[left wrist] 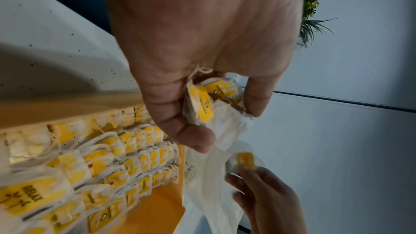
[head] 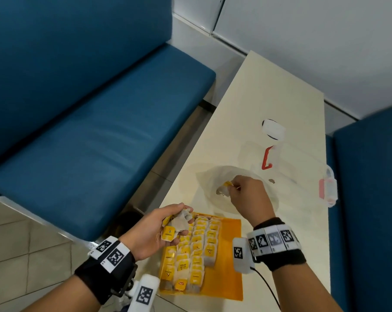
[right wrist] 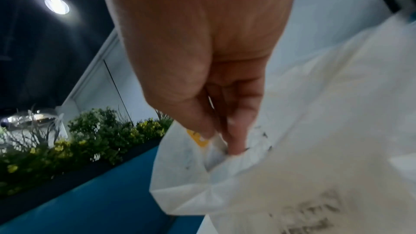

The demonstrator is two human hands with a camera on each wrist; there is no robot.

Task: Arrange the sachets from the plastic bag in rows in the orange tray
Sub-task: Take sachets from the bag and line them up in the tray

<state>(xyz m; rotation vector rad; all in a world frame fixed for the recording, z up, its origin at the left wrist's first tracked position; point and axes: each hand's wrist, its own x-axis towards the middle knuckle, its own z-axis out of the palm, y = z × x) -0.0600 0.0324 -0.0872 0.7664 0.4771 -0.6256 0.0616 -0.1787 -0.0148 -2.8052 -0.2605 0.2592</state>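
Observation:
The orange tray (head: 230,262) lies at the table's near edge with several rows of yellow-tagged sachets (head: 196,251) in its left part. Above its far left corner my left hand (head: 168,224) holds a small bunch of sachets (head: 176,224), fingers curled round them (left wrist: 202,102). Beyond the tray lies the translucent plastic bag (head: 258,194). At its mouth my right hand (head: 240,190) pinches one sachet (head: 225,188) by its yellow tag (right wrist: 198,140). In the left wrist view that sachet (left wrist: 245,161) sits at the right hand's fingertips.
A clear plastic container (head: 303,172) with red clips stands behind the bag, beside a white lid-like piece (head: 272,129). Blue benches (head: 89,131) flank the cream table (head: 269,91). The tray's right part is bare orange.

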